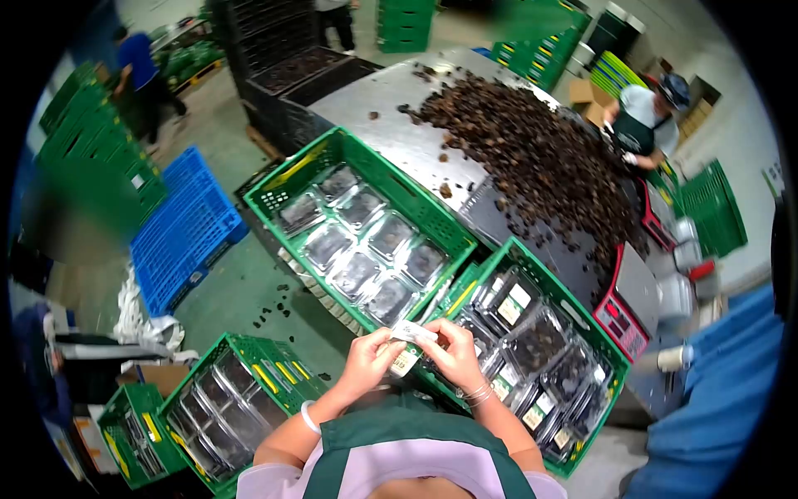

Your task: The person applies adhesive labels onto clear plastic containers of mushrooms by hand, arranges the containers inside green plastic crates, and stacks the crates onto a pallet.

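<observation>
Between both hands, in front of my chest, is a small strip of labels (413, 332), white on its upper part, with a printed yellowish-green label (404, 362) hanging below. My left hand (368, 360) pinches the strip's left end, and my right hand (455, 358) pinches the right end. Beyond the hands stands a green crate (428, 198) with clear lidded plastic boxes (356, 273) in rows. Close by my right hand, another green crate (600, 345) holds clear boxes of dark brown pieces (536, 343), some carrying labels.
A metal table (391, 104) bears a large heap of dark brown pieces (532, 141). Red-framed scales (625, 312) stand at right. More boxes fill a crate (249, 362) at lower left, near a blue pallet (187, 229). One person (644, 121) works across the table; another (141, 71) is at far left.
</observation>
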`<state>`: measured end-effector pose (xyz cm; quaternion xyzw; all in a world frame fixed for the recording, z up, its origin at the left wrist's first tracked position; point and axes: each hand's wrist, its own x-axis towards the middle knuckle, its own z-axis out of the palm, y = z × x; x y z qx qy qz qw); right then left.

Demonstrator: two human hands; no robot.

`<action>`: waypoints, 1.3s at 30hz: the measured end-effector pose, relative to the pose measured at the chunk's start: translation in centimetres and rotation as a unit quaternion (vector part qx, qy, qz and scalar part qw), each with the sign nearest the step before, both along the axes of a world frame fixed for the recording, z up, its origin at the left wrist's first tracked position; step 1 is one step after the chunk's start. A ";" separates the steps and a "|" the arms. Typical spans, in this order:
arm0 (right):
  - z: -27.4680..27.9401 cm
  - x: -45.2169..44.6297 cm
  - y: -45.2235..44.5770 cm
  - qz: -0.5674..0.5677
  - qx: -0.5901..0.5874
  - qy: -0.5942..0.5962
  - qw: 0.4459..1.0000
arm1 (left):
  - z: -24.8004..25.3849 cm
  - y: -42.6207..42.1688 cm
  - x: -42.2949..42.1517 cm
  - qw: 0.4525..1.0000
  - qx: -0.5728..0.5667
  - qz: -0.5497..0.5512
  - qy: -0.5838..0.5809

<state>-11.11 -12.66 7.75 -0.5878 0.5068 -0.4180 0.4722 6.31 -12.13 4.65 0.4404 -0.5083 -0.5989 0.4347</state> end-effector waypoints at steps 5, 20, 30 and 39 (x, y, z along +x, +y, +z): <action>-0.7 -1.1 1.5 -0.086 -0.012 0.025 0.996 | -0.9 -1.6 -0.6 0.994 -0.041 -0.052 -0.085; -0.1 -15.7 4.8 -0.402 -0.092 0.338 0.846 | 1.1 -2.0 -5.9 0.907 -0.017 -0.412 -0.082; -0.9 -13.6 8.8 -0.239 -0.023 0.229 0.943 | 0.5 -0.3 -9.6 0.935 -0.029 -0.347 -0.064; -0.6 -24.7 11.7 -0.449 -0.050 0.305 0.838 | 2.7 0.2 -12.6 0.829 -0.084 -0.523 -0.182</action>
